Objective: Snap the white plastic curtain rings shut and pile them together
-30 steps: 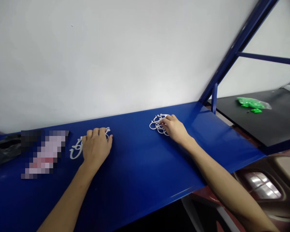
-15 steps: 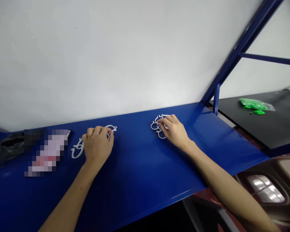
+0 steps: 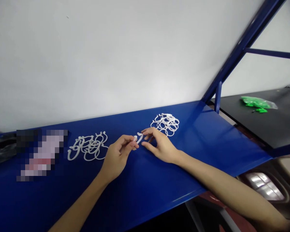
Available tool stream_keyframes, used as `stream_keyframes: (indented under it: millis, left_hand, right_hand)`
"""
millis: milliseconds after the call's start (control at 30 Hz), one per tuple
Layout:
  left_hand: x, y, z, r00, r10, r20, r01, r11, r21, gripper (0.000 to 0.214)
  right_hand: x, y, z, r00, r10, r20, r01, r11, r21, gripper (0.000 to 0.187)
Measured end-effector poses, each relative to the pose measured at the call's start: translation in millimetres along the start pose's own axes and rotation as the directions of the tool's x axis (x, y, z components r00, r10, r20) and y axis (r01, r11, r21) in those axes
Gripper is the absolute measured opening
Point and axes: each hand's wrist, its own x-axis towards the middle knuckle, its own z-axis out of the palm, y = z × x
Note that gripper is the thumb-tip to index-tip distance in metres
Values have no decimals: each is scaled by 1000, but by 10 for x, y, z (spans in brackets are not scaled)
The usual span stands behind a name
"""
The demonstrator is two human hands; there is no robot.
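Note:
Over the middle of the blue table, my left hand (image 3: 118, 154) pinches a small white plastic curtain ring (image 3: 140, 138) between thumb and fingers. The ring is seen nearly edge-on, and part of it is hidden by the fingertips. Close by on its other side is my right hand (image 3: 159, 145), thumb and fingers apart; whether a fingertip touches the ring I cannot tell. A loose pile of white curtain rings (image 3: 94, 146) lies left of my left hand, which covers its right edge. Beyond my right hand lies another pile of white rings (image 3: 169, 122).
The blue tabletop (image 3: 135, 193) meets a pale wall (image 3: 125, 58) at the back. At the left lie a blurred-out pinkish item (image 3: 45, 148) and a black bag (image 3: 2, 149). Past a blue metal frame (image 3: 217, 96), a black table (image 3: 256, 125) bears a bag of green pieces (image 3: 257, 102).
Both hands have left the two ring piles and come together at the middle. My left hand now holds a ring up; my right hand has opened beside it.

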Motion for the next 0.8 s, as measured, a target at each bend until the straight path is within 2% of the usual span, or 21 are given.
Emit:
stream_keyframes:
  millis: [100, 233, 300, 467, 633, 800]
  left_hand:
    - [13, -7, 0, 994, -97, 53, 102, 990, -100, 27]
    - [14, -32, 30, 991, -129, 23, 129, 992, -13, 30]
    - [1, -48, 46, 996, -91, 5, 90, 993, 79, 28]
    - [-50, -37, 73, 994, 110, 9, -108, 952, 287, 20]
    - [-77, -30, 82, 976, 215, 32, -212, 910, 355, 16]
    - [-75, -56, 77, 955, 291, 64, -291, 866, 407, 16]
  right_hand:
    - [-4, 24, 18, 999, 21, -36, -19, 998, 68, 15]
    - [-26, 15, 62, 1000, 7, -13, -6, 998, 58, 16]
    - [-38, -1, 83, 1000, -16, 0, 16, 999, 51, 14]
    - [-69, -14, 85, 996, -88, 21, 87, 995, 50, 15]
    - [-108, 14, 42, 967, -229, 109, 237, 969, -69, 18]
    - [-118, 1, 37, 948, -272, 165, 297, 943, -151, 20]
